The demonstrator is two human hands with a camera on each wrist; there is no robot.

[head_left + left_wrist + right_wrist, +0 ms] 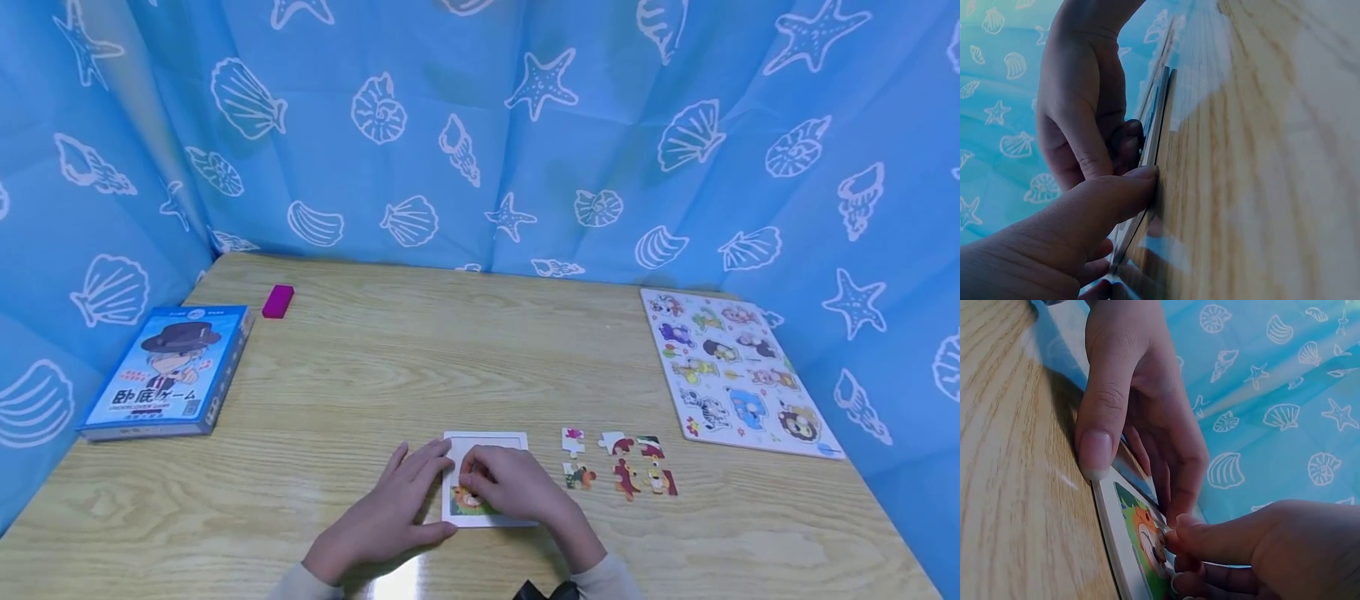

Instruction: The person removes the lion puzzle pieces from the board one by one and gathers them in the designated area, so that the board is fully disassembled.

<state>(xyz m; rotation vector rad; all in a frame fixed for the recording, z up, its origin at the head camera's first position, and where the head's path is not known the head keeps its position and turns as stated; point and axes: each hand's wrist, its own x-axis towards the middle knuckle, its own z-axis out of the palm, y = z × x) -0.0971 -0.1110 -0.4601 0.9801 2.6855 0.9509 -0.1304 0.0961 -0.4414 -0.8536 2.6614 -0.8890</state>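
Two hands: I observed both at the puzzle tray (490, 522) on the table (420, 350).
Left hand (397, 504): fingers extended, not curled — thumb at the tray's near-left corner, fingertips on its left side.
Right hand (517, 483): fingers curled over the partly filled tray; I could not tell whether they pinched a piece.
Loose pieces (626, 477): six, right of the tray.
Game box (168, 367): far left — magenta block (278, 302) near it.

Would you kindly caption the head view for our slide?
Left hand touching a small puzzle board, right hand over it, loose pieces to its right.
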